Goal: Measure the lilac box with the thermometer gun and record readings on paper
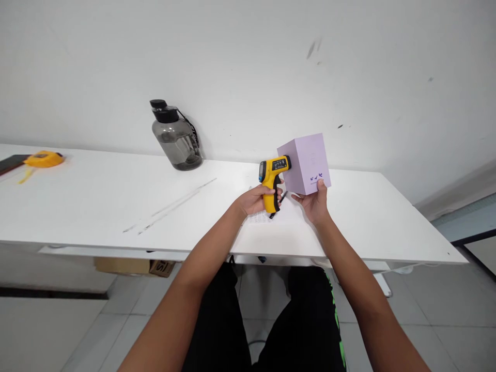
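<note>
My left hand (pixel 256 199) is wrapped round the grip of a yellow and black infrared thermometer gun (pixel 270 178). Its black nose points right, at the side of a lilac box (pixel 312 160); whether the two touch I cannot tell. From below and the front, my right hand (pixel 314 202) grips this box, thumb on the front face near some dark blue marks. The box is tilted and held over the table. Beneath the thermometer lies a dark pen (pixel 284 198), partly hidden, with a sheet of handwritten paper (pixel 259 218) under it.
A grey see-through bottle (pixel 177 137) with a black lid stands against the wall. At the far left of the white table (pixel 96 201) are a yellow tape measure (pixel 44 159) and a dark flat object (pixel 13 163). A cardboard box (pixel 124 265) sits below the table.
</note>
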`<control>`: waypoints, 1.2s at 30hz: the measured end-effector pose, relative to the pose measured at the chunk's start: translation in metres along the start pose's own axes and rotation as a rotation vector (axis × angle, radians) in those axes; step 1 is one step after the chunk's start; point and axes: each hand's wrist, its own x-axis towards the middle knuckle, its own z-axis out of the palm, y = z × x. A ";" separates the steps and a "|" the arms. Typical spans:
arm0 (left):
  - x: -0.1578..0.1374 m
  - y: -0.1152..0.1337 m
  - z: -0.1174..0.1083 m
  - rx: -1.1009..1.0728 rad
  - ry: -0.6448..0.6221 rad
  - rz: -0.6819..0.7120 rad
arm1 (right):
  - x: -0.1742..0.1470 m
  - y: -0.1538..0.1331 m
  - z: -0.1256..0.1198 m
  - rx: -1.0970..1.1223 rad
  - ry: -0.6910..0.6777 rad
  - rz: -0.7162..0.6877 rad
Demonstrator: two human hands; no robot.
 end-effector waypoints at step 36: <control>0.003 -0.001 -0.010 -0.018 0.052 -0.023 | 0.000 0.003 -0.001 0.003 -0.006 -0.003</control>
